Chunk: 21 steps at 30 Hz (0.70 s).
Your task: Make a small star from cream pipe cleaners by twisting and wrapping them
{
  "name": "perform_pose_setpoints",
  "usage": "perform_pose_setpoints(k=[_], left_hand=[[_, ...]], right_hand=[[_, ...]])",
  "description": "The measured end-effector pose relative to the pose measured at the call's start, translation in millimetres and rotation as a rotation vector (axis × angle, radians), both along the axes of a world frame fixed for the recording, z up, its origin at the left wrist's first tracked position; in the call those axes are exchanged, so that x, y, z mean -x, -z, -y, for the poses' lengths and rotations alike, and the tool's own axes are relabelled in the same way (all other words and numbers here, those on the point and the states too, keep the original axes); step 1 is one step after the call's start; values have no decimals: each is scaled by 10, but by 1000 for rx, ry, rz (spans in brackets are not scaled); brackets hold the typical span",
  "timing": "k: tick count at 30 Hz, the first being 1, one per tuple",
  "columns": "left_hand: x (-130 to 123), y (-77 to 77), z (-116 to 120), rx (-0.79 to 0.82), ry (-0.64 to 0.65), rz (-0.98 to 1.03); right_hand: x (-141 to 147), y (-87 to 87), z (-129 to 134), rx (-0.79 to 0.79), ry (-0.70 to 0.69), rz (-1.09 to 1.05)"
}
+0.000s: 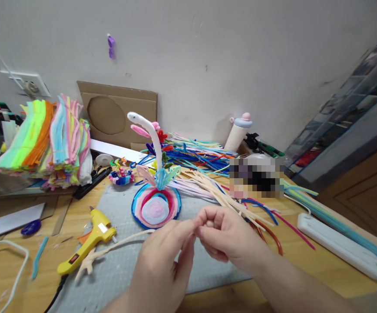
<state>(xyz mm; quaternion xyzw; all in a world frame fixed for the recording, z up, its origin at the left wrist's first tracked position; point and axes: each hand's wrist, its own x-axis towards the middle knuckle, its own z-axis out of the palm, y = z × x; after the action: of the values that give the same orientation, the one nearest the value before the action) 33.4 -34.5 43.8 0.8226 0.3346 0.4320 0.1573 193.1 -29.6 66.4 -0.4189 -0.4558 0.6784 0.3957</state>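
Both my hands meet above the front of the grey cutting mat (117, 287). My left hand (165, 261) is closed, thumb and fingertips pinched together. Against it, my right hand (223, 232) pinches with curled fingers; whatever lies between the fingertips is too small or hidden to make out. A cream pipe-cleaner piece (87, 263) with a branched end lies at left, and its long stem runs behind my left hand. Just beyond stands a pipe-cleaner figure with a white curved neck (156, 143), pastel wings and a round coiled disc (156, 208) in pink, red and blue.
A yellow glue gun (90, 241) lies left on the mat. Pipe-cleaner bundles (35, 134) stand at back left, loose cream ones (221, 191) lie behind my right hand. Cardboard (136, 108) leans on the wall. A bottle (238, 134) and white power strip (338, 245) are right.
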Motion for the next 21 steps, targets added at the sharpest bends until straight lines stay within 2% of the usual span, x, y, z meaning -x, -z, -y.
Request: perform_pose_setpoints(k=[3, 8, 16, 18, 21], left_hand=[[20, -35, -20, 27, 68, -59], [49, -86, -20, 33, 57, -56], [145, -88, 64, -208, -7, -71], [170, -87, 90, -229, -10, -85], [191, -97, 127, -273, -7, -122]], right_hand=[[-27, -92, -18, 31, -54, 106], [-70, -242, -28, 36, -136, 270], [-72, -382, 51, 141, -292, 362], [-78, -367, 91, 168, -310, 326], [-107, -315, 136, 317, -325, 107]])
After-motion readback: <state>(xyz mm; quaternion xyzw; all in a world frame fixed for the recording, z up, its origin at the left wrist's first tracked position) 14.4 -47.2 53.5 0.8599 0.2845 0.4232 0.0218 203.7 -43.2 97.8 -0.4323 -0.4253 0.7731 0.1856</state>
